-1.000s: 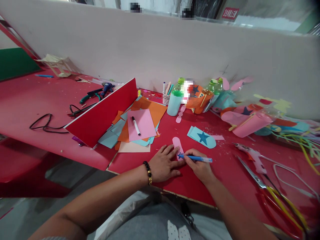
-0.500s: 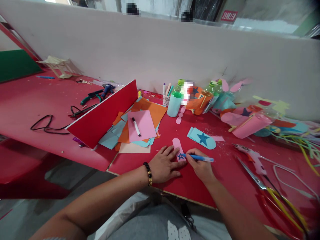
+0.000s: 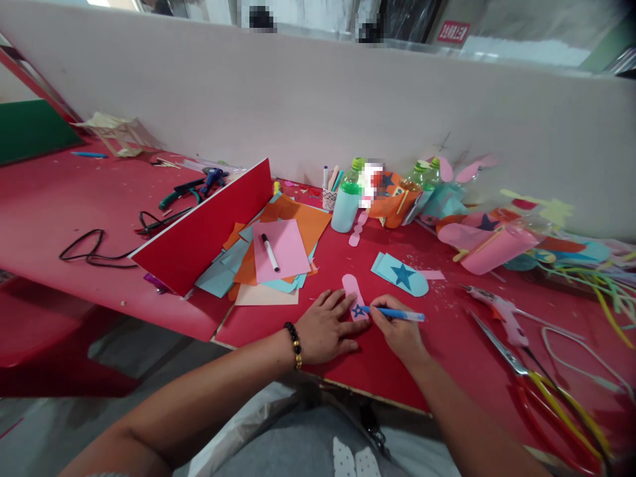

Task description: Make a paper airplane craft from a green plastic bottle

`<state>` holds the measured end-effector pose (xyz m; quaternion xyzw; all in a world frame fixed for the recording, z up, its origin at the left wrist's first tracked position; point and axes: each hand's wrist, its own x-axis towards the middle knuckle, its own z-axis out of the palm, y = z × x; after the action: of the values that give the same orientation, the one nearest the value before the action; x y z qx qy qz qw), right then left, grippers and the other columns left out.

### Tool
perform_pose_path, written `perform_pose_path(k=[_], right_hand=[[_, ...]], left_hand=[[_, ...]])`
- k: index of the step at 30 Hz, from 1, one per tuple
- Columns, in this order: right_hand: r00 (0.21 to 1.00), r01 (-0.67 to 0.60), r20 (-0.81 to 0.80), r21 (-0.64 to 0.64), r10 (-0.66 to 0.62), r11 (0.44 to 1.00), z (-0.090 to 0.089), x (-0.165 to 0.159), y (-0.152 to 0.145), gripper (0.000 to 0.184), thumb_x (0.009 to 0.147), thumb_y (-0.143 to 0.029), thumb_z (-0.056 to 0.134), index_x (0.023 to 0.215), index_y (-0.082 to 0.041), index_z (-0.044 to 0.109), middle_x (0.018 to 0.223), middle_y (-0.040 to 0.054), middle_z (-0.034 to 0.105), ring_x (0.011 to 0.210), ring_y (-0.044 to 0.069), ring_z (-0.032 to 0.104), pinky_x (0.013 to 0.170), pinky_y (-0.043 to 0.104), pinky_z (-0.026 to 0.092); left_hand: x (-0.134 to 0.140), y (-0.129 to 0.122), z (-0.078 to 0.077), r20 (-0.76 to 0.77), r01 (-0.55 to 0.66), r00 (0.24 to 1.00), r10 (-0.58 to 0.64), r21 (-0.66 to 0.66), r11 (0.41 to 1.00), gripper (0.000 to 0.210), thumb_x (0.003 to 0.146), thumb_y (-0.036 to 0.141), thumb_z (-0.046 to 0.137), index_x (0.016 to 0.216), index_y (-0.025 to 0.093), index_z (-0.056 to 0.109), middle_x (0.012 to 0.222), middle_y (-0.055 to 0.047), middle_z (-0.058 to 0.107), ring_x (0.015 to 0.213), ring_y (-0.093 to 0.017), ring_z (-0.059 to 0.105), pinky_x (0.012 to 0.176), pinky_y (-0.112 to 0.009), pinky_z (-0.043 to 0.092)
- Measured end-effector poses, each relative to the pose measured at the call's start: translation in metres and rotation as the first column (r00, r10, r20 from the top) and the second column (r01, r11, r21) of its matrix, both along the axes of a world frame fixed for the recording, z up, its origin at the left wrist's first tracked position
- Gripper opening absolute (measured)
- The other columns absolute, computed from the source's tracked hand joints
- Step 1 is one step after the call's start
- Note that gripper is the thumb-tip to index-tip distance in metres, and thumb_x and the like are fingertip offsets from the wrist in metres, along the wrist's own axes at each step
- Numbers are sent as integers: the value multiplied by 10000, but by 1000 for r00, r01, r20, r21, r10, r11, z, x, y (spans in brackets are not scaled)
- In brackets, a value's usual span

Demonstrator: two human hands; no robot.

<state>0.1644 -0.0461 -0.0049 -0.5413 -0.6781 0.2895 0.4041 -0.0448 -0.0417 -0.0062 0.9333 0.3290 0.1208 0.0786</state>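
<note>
A small pink paper strip (image 3: 350, 285) with a rounded top lies on the red table, a blue star outline drawn near its lower end. My left hand (image 3: 325, 329) rests flat with fingers spread, its fingertips pressing the strip's left and lower edges. Pinched in my right hand (image 3: 400, 334) is a blue marker (image 3: 397, 313), its tip at the star's right side. Just beyond that hand lie light-blue rounded paper pieces (image 3: 420, 286), the top one bearing a dark blue star.
Paper sheets (image 3: 293, 248) with a white marker (image 3: 271, 255) on them lie left, beside a red upright board (image 3: 213, 225). Decorated bottles (image 3: 346, 209) line the back. At right are a glue gun (image 3: 499, 315) and large scissors (image 3: 519, 364).
</note>
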Motion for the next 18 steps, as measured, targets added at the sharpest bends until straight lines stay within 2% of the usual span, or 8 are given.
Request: perform_pose_path(k=[6, 18], right_hand=[[999, -32, 10, -17, 32, 999, 3, -1, -1, 153, 861, -295, 552, 747, -197, 577, 669, -11, 574, 619, 144, 537, 585, 249, 427], [1000, -13, 0, -13, 13, 1000, 3, -1, -1, 144, 856, -285, 551, 744, -198, 575, 659, -13, 572, 611, 141, 533, 578, 246, 424]], left_hand=[[0, 0, -1, 6, -2, 1000, 2, -5, 1000, 526, 912, 629, 364, 1390, 416, 420, 1537, -54, 278, 1366, -330, 277, 1097, -527, 197], [0, 0, -1, -4, 3, 1000, -3, -14, 1000, 530, 917, 632, 340, 1397, 418, 408, 1543, -55, 264, 1375, -331, 266, 1103, -526, 191]])
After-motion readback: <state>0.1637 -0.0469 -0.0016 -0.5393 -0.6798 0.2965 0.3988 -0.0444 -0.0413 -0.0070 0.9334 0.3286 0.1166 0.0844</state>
